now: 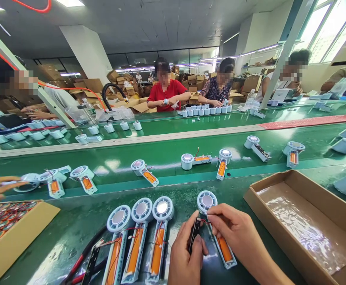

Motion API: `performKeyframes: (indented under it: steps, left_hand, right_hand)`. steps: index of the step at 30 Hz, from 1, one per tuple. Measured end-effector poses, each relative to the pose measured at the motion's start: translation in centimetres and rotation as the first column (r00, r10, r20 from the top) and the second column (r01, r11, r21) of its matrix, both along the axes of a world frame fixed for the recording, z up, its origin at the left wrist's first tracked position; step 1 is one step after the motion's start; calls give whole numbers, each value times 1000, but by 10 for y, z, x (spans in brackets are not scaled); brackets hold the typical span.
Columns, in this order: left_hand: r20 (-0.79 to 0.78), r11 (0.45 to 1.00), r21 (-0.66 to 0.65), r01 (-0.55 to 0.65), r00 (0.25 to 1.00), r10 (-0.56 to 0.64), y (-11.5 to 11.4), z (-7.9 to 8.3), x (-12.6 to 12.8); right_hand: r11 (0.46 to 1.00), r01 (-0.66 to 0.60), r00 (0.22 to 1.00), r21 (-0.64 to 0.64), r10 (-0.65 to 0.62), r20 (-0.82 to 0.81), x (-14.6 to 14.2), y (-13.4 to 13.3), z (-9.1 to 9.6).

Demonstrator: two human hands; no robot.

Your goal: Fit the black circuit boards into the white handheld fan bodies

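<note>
My left hand grips a narrow black circuit board upright between thumb and fingers. A thin red wire runs from the board's top to the pinched fingertips of my right hand; any connector there is hidden. Under my right hand lies a light blue handheld fan body, its round head away from me and an orange battery in its open handle. Left of my hands, three similar fan bodies lie side by side with batteries and loose wires. Another black board sits beside the leftmost one.
An open cardboard box stands at right; another box with wired parts is at left, near a co-worker's hand. Dark cables lie at lower left. Fan bodies dot the green conveyor belt. Several people work beyond.
</note>
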State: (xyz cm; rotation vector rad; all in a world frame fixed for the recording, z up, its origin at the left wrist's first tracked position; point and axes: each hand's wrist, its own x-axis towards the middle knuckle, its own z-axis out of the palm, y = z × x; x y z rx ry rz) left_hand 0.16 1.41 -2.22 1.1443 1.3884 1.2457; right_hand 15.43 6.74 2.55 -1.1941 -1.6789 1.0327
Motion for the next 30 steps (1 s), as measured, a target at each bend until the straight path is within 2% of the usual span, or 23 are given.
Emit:
performKeyframes:
  steps: [3,6,10,16,19,24,30]
  left_hand:
    - [-46,1000,27,-9,999,10,-1,1,0]
    - [-97,999,50,-5,995,10,-2,7,-1]
    - [-191,993,118,-22,981,45,-3,12,-1]
    - [-252,985,172,14,967,31,-4,10,0]
    - [-255,987,162,20,967,23,-4,10,0]
    - [-176,979,188,-78,978,112,-3,13,0]
    - [-129,989,129,-73,988,89,-2,16,-1]
  right_hand:
    - [955,-76,979,287,17,203,-2,-3,-3]
    - [919,-147,951,365,30,307,-3,-5,-7]
    - [899,-221,903,378,43,426,-3,-5,-11]
    - [878,-264,856,400,22,517,-5,-5,-11]
    - [875,-255,875,411,28,484,-6,-5,-8]
    - [917,-230,937,327,117,329,-2,-2,-1]
    - [922,-308,914,235,219,341,1,-2,-1]
